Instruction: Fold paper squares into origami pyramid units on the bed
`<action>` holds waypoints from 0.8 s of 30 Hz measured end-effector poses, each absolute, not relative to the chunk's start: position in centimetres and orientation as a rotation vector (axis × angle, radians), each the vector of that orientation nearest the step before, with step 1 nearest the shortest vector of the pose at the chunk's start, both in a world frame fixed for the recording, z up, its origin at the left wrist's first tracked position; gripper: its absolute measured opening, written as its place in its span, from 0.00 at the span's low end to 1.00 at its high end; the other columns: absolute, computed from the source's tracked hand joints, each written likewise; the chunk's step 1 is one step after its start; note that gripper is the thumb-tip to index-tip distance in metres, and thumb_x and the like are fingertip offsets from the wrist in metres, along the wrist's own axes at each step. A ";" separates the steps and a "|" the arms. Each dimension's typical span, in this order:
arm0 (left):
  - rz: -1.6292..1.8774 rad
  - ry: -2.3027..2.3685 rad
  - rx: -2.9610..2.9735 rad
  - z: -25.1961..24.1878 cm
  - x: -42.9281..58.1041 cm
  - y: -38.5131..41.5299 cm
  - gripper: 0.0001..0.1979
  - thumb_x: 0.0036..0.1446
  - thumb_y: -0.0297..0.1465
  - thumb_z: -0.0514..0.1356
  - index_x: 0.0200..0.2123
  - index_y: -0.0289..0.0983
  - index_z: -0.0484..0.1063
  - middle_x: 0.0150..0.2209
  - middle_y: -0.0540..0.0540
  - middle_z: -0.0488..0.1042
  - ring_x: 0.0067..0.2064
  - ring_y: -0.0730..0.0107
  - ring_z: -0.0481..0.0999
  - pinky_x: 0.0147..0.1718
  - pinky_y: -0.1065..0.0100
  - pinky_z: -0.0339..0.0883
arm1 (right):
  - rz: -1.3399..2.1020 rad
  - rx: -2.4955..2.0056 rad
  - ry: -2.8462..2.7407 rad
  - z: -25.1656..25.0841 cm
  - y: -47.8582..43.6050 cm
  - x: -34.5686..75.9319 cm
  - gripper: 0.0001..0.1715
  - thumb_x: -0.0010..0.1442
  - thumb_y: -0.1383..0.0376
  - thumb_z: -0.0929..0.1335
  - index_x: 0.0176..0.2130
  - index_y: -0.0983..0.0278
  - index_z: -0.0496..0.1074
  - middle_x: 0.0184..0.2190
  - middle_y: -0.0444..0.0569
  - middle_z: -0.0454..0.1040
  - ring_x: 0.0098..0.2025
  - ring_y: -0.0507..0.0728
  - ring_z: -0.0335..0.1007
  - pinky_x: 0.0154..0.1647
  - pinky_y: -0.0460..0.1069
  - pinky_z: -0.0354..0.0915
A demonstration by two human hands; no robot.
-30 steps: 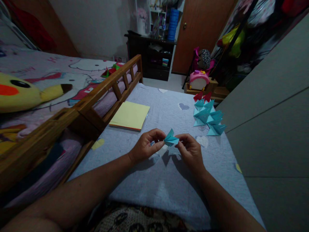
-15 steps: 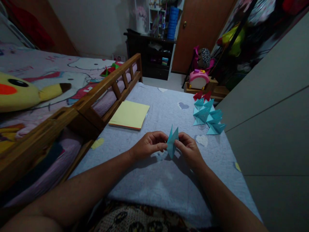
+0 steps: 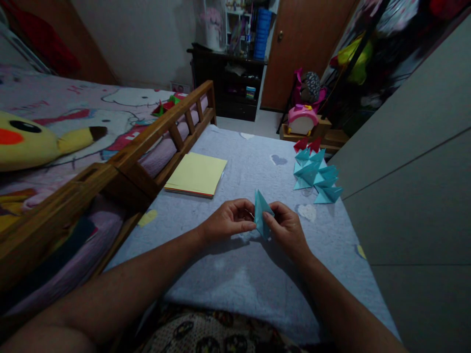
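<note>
Between my hands, above the bed, is a light blue folded paper piece [image 3: 262, 212], upright with its point toward the top. My right hand [image 3: 289, 226] pinches its right side, thumb on the near face and fingers behind. At its left edge, my left hand [image 3: 230, 219] holds it with curled fingertips and thumb. Several similar blue folded pieces [image 3: 311, 169] stand grouped on the sheet at the right, with red folded pieces [image 3: 307, 144] behind them. A stack of square paper [image 3: 196, 174], yellow on top, lies beyond my left hand.
The pale blue bedsheet [image 3: 235, 274] spreads under my arms. A wooden bed rail [image 3: 162, 127] runs along the left, with a yellow plush toy [image 3: 33, 142] past it. A light cabinet panel [image 3: 415, 196] borders the right side. A dark cabinet [image 3: 226, 83] stands at the back.
The blue folded piece has turned in my fingers: its two spread points now lie together, showing a broader flat face. Both hands stay in nearly the same place.
</note>
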State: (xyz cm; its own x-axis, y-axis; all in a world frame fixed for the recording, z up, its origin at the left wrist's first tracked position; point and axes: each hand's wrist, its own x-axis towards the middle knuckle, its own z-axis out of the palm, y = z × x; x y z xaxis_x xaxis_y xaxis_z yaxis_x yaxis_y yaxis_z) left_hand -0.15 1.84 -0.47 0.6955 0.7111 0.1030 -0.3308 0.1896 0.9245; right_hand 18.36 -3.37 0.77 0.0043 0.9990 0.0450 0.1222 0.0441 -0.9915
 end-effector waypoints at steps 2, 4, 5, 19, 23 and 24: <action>0.762 0.408 1.185 -0.4 -0.1 1.9 0.12 0.52 0.28 0.71 0.39 0.34 0.74 0.35 0.47 0.77 0.36 0.71 0.77 0.38 0.68 0.68 | 1.101 -1.267 -1.339 0.7 -3.4 18.4 0.13 0.61 0.55 0.69 0.33 0.63 0.72 0.25 0.42 0.69 0.26 0.51 0.63 0.27 0.46 0.60; 0.766 0.424 1.198 -0.3 -0.1 1.9 0.11 0.53 0.29 0.71 0.38 0.34 0.74 0.34 0.47 0.77 0.35 0.72 0.76 0.36 0.68 0.67 | 1.087 -1.249 -1.356 0.7 -3.5 18.3 0.13 0.63 0.56 0.68 0.34 0.62 0.72 0.26 0.42 0.69 0.27 0.51 0.63 0.28 0.46 0.61; 0.764 0.432 1.201 -0.3 -0.1 1.9 0.11 0.53 0.29 0.70 0.38 0.34 0.74 0.34 0.47 0.77 0.34 0.72 0.75 0.36 0.68 0.67 | 1.070 -1.240 -1.361 0.7 -3.5 18.3 0.13 0.64 0.56 0.66 0.34 0.62 0.72 0.26 0.42 0.69 0.28 0.51 0.63 0.29 0.47 0.61; 0.751 0.521 1.256 -0.2 -0.2 1.8 0.12 0.52 0.31 0.71 0.38 0.34 0.74 0.36 0.47 0.77 0.37 0.70 0.76 0.40 0.65 0.68 | 0.900 -1.299 -1.488 0.3 -3.4 18.0 0.07 0.63 0.60 0.67 0.35 0.62 0.70 0.26 0.42 0.69 0.27 0.52 0.65 0.28 0.47 0.61; 0.739 0.579 1.318 -0.3 -0.2 1.8 0.14 0.49 0.32 0.72 0.38 0.34 0.74 0.35 0.47 0.76 0.35 0.70 0.75 0.38 0.66 0.69 | 0.891 -1.275 -1.510 0.5 -3.4 18.0 0.07 0.63 0.61 0.66 0.34 0.62 0.70 0.27 0.42 0.70 0.28 0.52 0.65 0.30 0.47 0.62; 0.744 0.586 1.331 -0.3 -0.2 1.7 0.14 0.50 0.32 0.72 0.38 0.34 0.74 0.35 0.47 0.76 0.35 0.71 0.75 0.38 0.66 0.68 | 0.891 -1.271 -1.514 0.6 -3.4 18.0 0.07 0.64 0.61 0.66 0.35 0.62 0.70 0.27 0.42 0.70 0.29 0.52 0.66 0.30 0.47 0.62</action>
State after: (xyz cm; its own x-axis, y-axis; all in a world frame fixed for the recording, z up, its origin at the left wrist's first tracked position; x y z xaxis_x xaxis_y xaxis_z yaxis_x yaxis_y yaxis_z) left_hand -0.21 1.74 -0.26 0.6428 0.7652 0.0359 -0.1437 0.0744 0.9868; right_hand 17.96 -3.40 0.58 -0.0256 0.9793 0.2006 0.2998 0.1990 -0.9330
